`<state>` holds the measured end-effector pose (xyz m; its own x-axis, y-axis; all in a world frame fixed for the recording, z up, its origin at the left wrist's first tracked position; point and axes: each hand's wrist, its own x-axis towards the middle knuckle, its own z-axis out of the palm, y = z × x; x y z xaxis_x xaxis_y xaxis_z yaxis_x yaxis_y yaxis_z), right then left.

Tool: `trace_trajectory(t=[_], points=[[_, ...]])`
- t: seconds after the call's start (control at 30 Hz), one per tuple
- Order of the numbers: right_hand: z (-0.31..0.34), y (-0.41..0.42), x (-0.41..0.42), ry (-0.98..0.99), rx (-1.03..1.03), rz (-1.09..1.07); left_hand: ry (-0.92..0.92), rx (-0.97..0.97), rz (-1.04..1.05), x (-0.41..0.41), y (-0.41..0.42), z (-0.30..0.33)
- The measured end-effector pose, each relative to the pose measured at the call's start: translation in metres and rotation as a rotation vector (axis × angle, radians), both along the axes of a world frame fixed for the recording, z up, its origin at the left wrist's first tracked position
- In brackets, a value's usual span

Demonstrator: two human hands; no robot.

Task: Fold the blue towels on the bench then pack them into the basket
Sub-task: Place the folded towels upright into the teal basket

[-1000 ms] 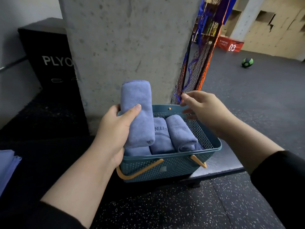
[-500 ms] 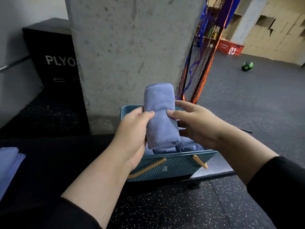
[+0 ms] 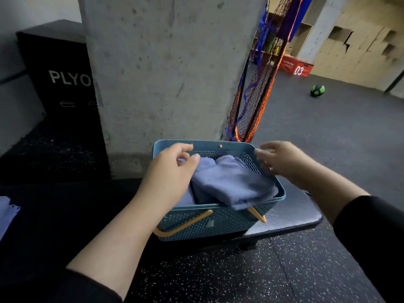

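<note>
A teal perforated basket (image 3: 216,224) with orange handles stands on the black bench (image 3: 65,211). Folded blue towels fill it; the top towel (image 3: 229,184) lies across the others, one end hanging over the front rim. My left hand (image 3: 172,171) hovers over the basket's left side, fingers loosely curled, holding nothing. My right hand (image 3: 282,160) is above the right rim, blurred, fingers relaxed and empty. Another blue towel (image 3: 6,215) lies on the bench at the far left edge.
A concrete pillar (image 3: 170,68) rises right behind the basket. A black plyo box (image 3: 56,68) stands at the left. Netting (image 3: 255,101) hangs beside the pillar. A green ball (image 3: 317,90) and a red box (image 3: 295,67) sit far off on the gym floor.
The towel that both hands held upright above the basket now lies in it, on top of the others. Both hands have let go and drawn apart.
</note>
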<state>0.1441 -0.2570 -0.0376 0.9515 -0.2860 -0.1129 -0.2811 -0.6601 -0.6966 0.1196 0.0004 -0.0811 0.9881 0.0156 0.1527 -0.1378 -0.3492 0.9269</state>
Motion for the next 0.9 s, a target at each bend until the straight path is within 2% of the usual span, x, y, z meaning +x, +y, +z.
trace_trajectory(t=[0.13,0.27,0.33,0.4,0.5,0.57,0.7,0.83,0.9], points=[[-0.013,0.015,-0.006,-0.006,-0.249,0.072,0.058,0.367,-0.124,-0.005,-0.003,-0.009],[-0.013,0.025,-0.005,0.142,-0.489,0.207,0.113,0.517,-0.200,-0.007,-0.005,-0.016],[-0.010,0.030,-0.010,0.055,-0.582,0.287,0.114,0.561,-0.212,-0.007,-0.006,-0.015],[0.001,0.040,-0.022,-0.031,-0.587,0.456,0.117,0.553,-0.210,-0.006,-0.006,-0.014],[0.011,0.053,-0.042,0.190,-0.579,0.681,0.109,0.525,-0.195,-0.006,-0.006,-0.012],[-0.001,0.053,-0.045,0.204,-0.677,0.746,0.104,0.507,-0.195,-0.006,-0.005,-0.011],[-0.016,0.040,-0.042,-0.037,-0.591,0.668,0.065,0.456,-0.229,-0.005,-0.003,-0.007],[-0.012,0.031,-0.043,-0.219,-0.410,0.533,-0.022,0.551,-0.312,-0.002,-0.003,-0.009],[-0.007,0.031,-0.042,-0.352,-0.307,0.426,-0.056,0.366,-0.172,0.002,-0.005,-0.011]])
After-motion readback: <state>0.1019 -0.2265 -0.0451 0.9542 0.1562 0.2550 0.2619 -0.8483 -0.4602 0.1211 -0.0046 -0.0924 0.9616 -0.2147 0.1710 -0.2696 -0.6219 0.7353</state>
